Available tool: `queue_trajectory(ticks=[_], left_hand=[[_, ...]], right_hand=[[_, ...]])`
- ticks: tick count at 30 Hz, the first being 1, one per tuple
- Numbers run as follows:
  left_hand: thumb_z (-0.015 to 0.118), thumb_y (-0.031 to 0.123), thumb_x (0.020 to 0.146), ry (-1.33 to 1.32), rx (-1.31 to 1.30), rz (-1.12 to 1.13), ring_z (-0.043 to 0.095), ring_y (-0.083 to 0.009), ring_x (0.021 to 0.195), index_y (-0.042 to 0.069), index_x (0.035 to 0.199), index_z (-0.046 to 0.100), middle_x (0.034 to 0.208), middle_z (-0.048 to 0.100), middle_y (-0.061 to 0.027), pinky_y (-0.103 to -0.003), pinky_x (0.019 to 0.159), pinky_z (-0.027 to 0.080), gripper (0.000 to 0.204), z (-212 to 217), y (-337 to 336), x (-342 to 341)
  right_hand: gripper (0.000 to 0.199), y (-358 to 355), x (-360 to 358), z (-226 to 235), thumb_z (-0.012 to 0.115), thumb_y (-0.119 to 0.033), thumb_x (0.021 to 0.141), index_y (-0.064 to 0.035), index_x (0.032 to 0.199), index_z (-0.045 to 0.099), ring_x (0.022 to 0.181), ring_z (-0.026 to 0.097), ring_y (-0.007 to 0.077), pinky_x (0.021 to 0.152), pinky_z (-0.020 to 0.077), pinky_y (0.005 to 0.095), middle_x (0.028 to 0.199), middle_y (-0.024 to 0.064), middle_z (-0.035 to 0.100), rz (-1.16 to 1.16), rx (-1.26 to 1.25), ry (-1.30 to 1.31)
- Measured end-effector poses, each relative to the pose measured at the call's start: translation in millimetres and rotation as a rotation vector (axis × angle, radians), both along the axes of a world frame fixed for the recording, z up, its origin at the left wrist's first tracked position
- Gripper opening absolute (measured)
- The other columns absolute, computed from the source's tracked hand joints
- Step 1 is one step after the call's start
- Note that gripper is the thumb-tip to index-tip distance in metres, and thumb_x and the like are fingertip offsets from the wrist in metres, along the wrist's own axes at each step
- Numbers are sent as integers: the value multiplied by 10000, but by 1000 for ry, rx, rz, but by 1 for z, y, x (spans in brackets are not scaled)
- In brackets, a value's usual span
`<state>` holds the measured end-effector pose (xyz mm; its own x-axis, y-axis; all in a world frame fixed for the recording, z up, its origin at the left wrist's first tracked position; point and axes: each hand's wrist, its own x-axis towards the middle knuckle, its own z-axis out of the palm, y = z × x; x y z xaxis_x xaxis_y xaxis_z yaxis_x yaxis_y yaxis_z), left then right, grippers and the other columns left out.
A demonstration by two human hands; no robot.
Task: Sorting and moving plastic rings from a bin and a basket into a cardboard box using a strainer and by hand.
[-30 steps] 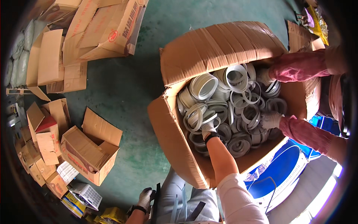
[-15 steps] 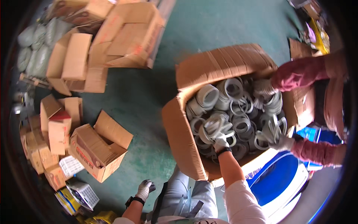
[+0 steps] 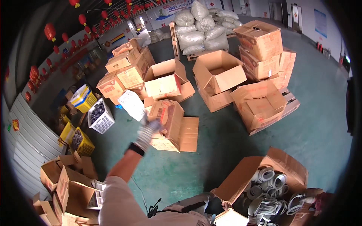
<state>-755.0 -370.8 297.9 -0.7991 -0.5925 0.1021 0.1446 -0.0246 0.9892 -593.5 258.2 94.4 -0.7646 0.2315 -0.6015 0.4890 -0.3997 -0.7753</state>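
My left hand (image 3: pixel 145 136), in a whitish glove with a dark band at the wrist, stretches forward over the near edge of a cardboard box (image 3: pixel 169 120) with a flap lying out. Motion smears its fingers; whether they touch the box or the white paper sheet (image 3: pixel 132 105) beside it cannot be made out. My right hand does not show. At the lower right stands a large open carton (image 3: pixel 241 175) full of pale grey rings (image 3: pixel 278 180). A co-worker's hand (image 3: pixel 310 199) with a dark red sleeve is at its right side.
Ahead stand open cartons (image 3: pixel 222 81) and stacked boxes (image 3: pixel 260 41), some on a pallet (image 3: pixel 290 103). Filled sacks (image 3: pixel 203 34) are piled behind. A white basket (image 3: pixel 101 115) and yellow crates (image 3: pixel 85 143) sit at left, above more open boxes (image 3: pixel 75 188).
The view has swung left and up. My left hand has risen from beside my leg and reached forward to the cardboard box. My right hand, earlier among the rings, has left the picture.
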Motion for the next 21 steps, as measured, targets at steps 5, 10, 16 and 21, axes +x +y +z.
queue_trajectory(ticks=[5,10,16,21], left_hand=[[562,144,879,424,-296,256,567,-176,906,102,1413,130,1148,537,-137,-320,816,490,688,221,27,131],[531,101,890,322,-29,-77,537,-159,923,97,1369,271,1063,522,-53,-306,802,473,546,111,63,121],[609,151,832,-181,529,-308,560,-190,781,173,1113,480,884,568,-13,-350,712,492,309,-185,126,152],[600,302,830,-865,492,-736,595,-259,703,248,1036,504,831,625,-49,-444,631,494,234,-239,249,165]], right_hand=[[409,-4,18,58,491,-166,880,-76,1274,424,1087,502,233,902,442,371,1227,92,495,55,-54,153],[414,19,59,92,502,-155,872,-75,1271,423,1069,512,231,888,452,370,1213,95,501,-159,-78,322],[420,44,119,130,516,-143,862,-74,1267,423,1048,525,229,871,464,369,1195,99,508,-376,-134,437],[426,83,221,138,527,-132,855,-72,1264,423,1030,535,227,857,474,368,1180,102,514,-666,-38,417]])
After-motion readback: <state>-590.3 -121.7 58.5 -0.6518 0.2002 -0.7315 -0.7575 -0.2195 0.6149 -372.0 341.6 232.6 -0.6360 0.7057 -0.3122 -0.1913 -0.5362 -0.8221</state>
